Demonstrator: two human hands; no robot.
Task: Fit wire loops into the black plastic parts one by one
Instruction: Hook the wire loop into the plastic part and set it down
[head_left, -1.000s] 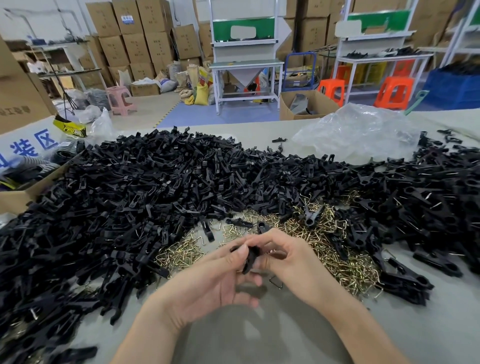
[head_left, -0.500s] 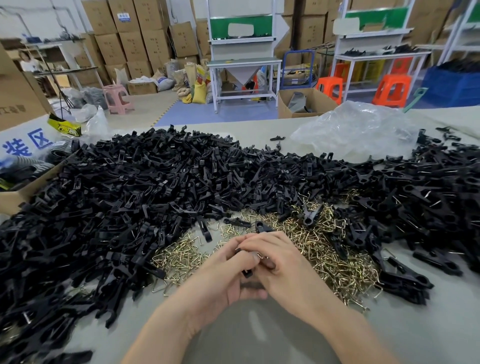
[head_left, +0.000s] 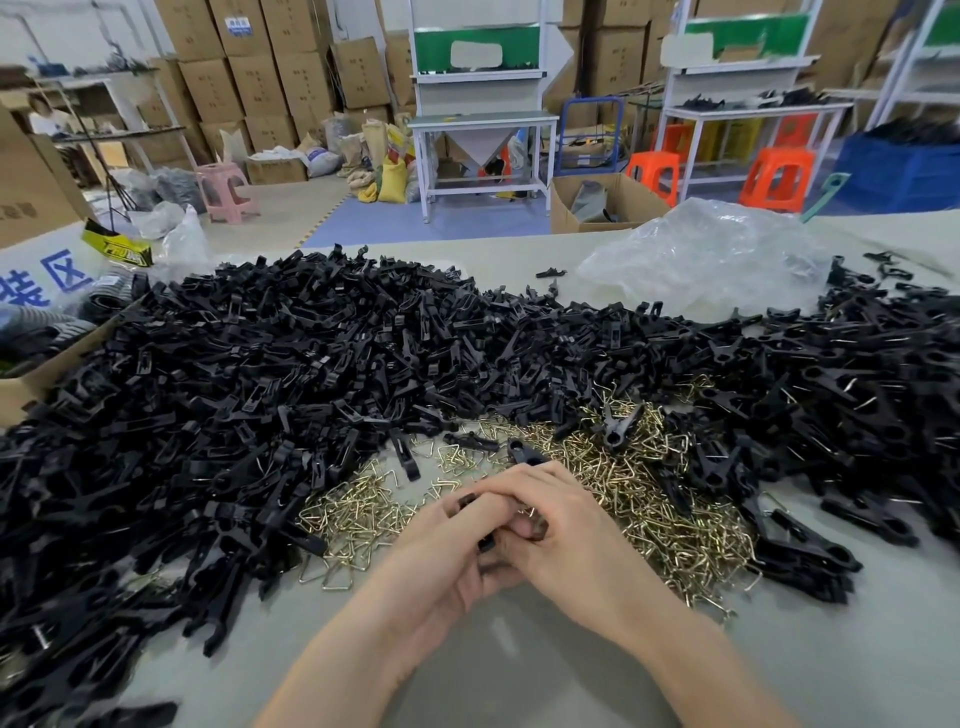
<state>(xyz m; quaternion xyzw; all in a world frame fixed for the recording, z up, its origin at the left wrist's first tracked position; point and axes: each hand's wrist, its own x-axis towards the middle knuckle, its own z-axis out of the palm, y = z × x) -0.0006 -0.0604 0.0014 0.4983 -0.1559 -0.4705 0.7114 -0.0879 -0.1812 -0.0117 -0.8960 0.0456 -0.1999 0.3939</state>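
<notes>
Across the grey bench (head_left: 841, 654) a broad heap of black plastic parts (head_left: 260, 389) runs from the left edge to the right, deepest on the left and curving round the near middle. Behind the bench stand stacked cardboard cartons (head_left: 260, 78), white work stations (head_left: 483, 119), two orange stools (head_left: 774, 176) and a pink stool (head_left: 226, 189). A crumpled clear plastic bag (head_left: 717, 260) lies at the far right of the bench, just beyond the heap. At the left edge sits an open cardboard box (head_left: 31, 384), its rim touching the black parts. In the hollow of the heap, straight ahead of the person, lies a pile of brass-coloured wire loops (head_left: 649, 509); a few loose black parts rest on top of it.

Both hands meet over the near edge of that pile. The left hand (head_left: 441, 551) has its fingers curled round a single black part (head_left: 486, 543), of which only short dark bits show between the knuckles. The right hand (head_left: 571, 540) lies against it from the other side, its fingers bent close over the same part and overlapping the left fingers. A glint of brass shows by the right fingers, but I cannot tell whether it is a loop being held or one of the pile behind
</notes>
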